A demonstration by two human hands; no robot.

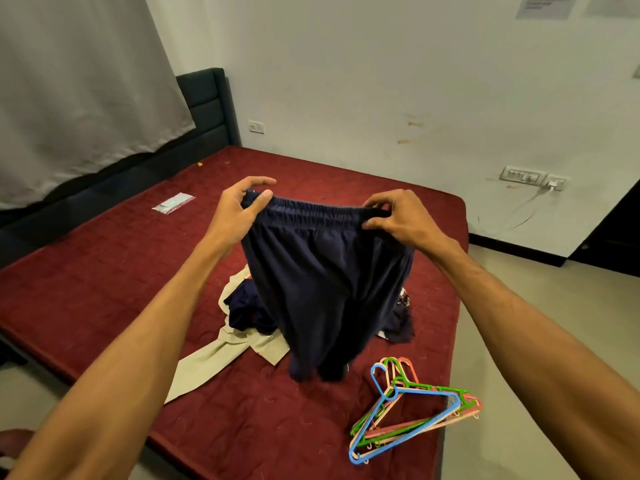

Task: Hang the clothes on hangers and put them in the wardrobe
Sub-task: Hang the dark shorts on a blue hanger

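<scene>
While the navy trousers (pixel 325 282) hang above the bed (pixel 104 271), left hand (pixel 239 209) and right hand (pixel 398 220) pinch the waistband's ends; coloured hangers (pixel 412 414) lie beside the clothes pile (pixel 242 323).

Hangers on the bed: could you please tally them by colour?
Blue hanger: 1
Green hanger: 1
Pink hangers: 2
Total: 4 by the hooks that show; the stack overlaps, so it may hide more.
</scene>
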